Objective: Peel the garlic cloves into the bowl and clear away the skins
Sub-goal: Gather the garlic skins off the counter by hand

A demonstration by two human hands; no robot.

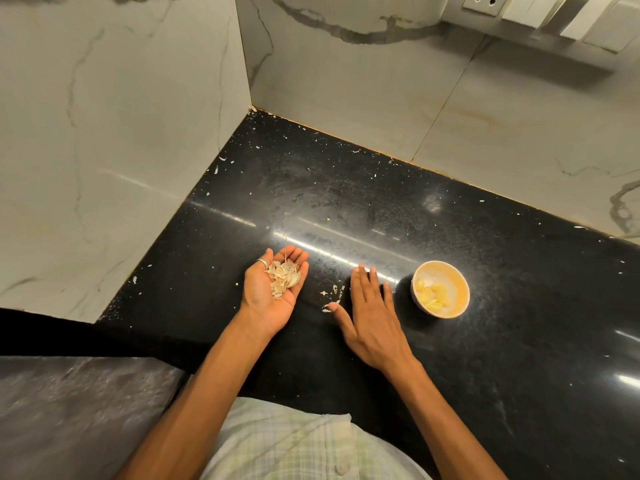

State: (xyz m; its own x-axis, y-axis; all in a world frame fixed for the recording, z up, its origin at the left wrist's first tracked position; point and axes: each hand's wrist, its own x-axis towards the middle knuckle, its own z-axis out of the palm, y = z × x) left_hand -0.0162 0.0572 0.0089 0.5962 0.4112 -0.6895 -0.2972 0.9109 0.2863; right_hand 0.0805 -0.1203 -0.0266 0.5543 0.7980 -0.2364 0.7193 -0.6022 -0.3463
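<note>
My left hand [268,294] lies palm up over the black counter, cupped, carrying a heap of pale garlic skins [284,277] on its fingers and palm. My right hand [372,311] is flat, palm down, fingers straight, on the counter to the right of it. A few loose skin bits [330,299] lie on the counter by its thumb. To the right stands a small white bowl [452,271] with several peeled yellow cloves [432,296] inside.
The black speckled counter [485,358] runs into a corner of grey marbled wall tiles [121,133]. Tiny white skin flecks are scattered across it toward the corner. Its front edge drops off at the lower left. Wall sockets [483,2] sit at the top right.
</note>
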